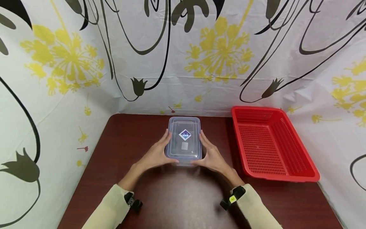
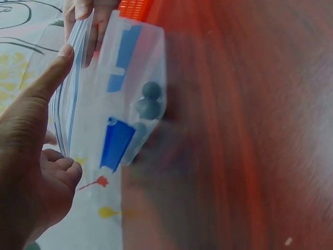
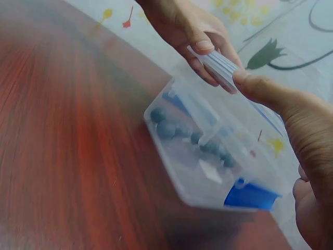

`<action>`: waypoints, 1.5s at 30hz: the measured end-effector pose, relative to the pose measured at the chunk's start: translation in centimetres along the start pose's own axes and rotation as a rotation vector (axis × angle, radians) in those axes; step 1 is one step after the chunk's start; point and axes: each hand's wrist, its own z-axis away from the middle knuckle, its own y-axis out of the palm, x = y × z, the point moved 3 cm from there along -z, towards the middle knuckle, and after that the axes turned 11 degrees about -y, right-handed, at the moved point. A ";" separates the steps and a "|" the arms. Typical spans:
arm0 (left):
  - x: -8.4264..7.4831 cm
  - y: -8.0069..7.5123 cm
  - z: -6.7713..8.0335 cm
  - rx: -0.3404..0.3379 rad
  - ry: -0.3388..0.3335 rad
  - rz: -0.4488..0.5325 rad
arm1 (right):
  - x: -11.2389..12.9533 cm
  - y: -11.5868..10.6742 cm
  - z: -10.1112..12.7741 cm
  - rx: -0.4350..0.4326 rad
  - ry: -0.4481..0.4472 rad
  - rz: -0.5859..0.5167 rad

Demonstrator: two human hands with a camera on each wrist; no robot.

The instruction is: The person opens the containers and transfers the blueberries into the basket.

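Both hands grip a clear plastic lid (image 1: 177, 147) with a diamond-shaped label, its edge showing several layered lines in the wrist views. My left hand (image 1: 158, 152) has its fingers along the left side and its thumb at the near edge. The right hand (image 1: 213, 155) mirrors this on the right side. Under the lid is a translucent plastic box (image 3: 182, 177), close over the table, with several dark round balls (image 2: 149, 108) at its bottom. A blue latch (image 2: 116, 144) stands out from the box's side, and another blue latch (image 3: 251, 196) shows in the right wrist view.
A red perforated basket (image 1: 281, 177) stands at the right of the dark wooden table (image 1: 120, 140). Floral-patterned sheets (image 1: 177, 63) hang behind the table and along both sides. Each wrist wears a black strapped camera (image 1: 132, 202).
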 end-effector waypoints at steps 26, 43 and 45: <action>6.7 -11.9 4.3 -0.072 -0.004 -0.059 | 7.4 8.5 -10.3 0.072 -0.018 0.005; 12.0 -14.4 6.4 0.029 -0.085 -0.090 | 9.0 16.0 -11.8 0.103 0.106 -0.024; 12.6 -14.1 6.7 0.039 -0.100 -0.097 | 8.9 16.7 -11.4 0.118 0.125 -0.034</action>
